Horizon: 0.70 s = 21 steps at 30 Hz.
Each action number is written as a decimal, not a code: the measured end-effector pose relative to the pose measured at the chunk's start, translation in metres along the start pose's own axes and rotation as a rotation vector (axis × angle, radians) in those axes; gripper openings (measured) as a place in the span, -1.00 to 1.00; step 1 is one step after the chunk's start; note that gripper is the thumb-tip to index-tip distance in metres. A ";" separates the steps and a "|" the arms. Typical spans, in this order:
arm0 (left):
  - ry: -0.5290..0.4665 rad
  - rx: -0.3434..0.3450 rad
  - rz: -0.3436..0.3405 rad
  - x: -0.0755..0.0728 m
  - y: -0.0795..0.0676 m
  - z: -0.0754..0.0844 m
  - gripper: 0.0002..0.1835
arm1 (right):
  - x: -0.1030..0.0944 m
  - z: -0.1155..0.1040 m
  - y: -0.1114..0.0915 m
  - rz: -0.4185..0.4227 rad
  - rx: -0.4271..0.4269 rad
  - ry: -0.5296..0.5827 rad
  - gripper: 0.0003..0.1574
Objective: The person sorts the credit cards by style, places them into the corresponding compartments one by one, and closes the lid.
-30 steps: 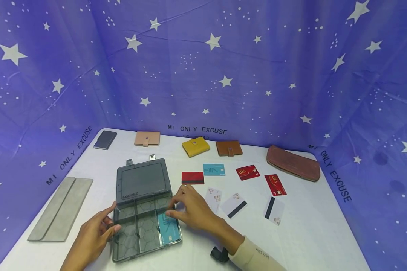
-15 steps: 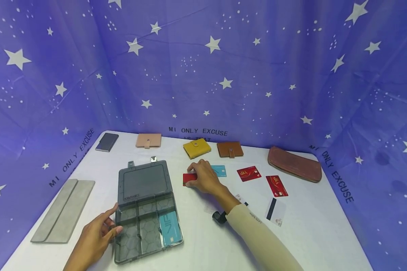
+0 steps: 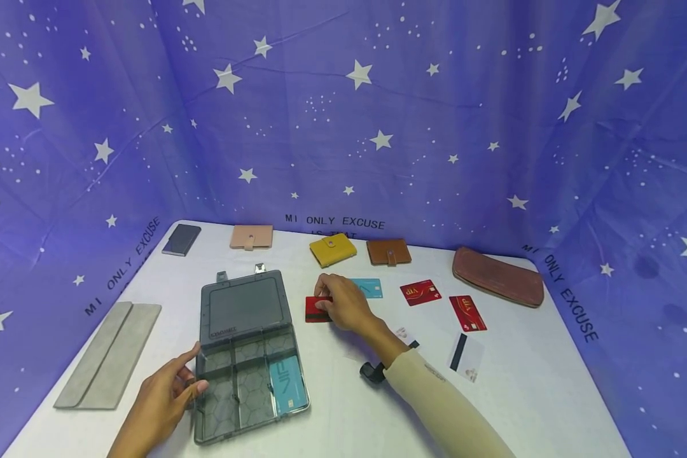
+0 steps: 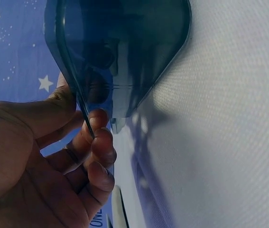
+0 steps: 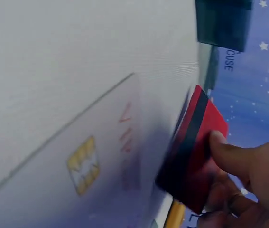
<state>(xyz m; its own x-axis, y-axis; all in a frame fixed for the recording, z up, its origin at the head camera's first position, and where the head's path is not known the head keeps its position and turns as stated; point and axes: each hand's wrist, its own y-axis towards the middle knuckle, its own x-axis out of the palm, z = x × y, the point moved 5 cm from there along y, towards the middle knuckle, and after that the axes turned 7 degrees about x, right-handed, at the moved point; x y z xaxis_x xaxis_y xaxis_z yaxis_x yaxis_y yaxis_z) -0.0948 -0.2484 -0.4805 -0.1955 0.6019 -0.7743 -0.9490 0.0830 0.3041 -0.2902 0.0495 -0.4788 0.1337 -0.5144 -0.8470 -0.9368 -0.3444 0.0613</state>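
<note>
My right hand (image 3: 348, 304) pinches a red card (image 3: 316, 309) with a dark stripe between thumb and fingers. In the right wrist view that red card (image 5: 191, 152) is tilted up off the white cloth. My left hand (image 3: 163, 397) grips the left edge of a smoky clear divided box (image 3: 217, 439), thumb at the rim and fingers along the outside wall. The box's lid (image 3: 245, 308) lies folded back. A blue VIP card (image 3: 288, 381) lies in its right compartment. Another blue card (image 3: 371, 288) is partly hidden behind my right hand.
Two red VIP cards (image 3: 420, 292) and a white striped card (image 3: 465, 357) lie to the right; other white cards are partly under my arm. Along the back sit a yellow wallet (image 3: 333, 250), brown wallet (image 3: 388, 252) and long brown purse (image 3: 497, 277). A grey pouch (image 3: 109, 356) lies left.
My right hand has left the blue card in the box, moved up and right to the red card and lifted its edge. The left hand stays at the box.
</note>
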 end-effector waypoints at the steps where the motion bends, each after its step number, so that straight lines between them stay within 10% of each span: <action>1: 0.001 -0.001 -0.003 0.000 0.000 0.000 -0.29 | -0.003 -0.001 -0.001 0.012 -0.003 0.023 -0.74; 14: 0.000 -0.018 -0.025 0.001 0.001 -0.001 -0.29 | -0.022 -0.026 -0.029 0.022 -0.068 0.533 -0.57; 21: -0.004 -0.049 -0.057 0.001 0.002 -0.001 -0.28 | -0.012 -0.053 -0.050 -0.030 -0.093 0.626 -0.65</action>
<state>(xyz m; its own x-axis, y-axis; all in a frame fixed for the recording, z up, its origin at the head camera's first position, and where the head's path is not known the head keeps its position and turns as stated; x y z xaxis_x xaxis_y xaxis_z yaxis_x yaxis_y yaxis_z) -0.0972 -0.2488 -0.4813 -0.1395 0.6003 -0.7875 -0.9696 0.0786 0.2317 -0.2282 0.0310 -0.4434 0.3494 -0.8559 -0.3812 -0.9015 -0.4179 0.1121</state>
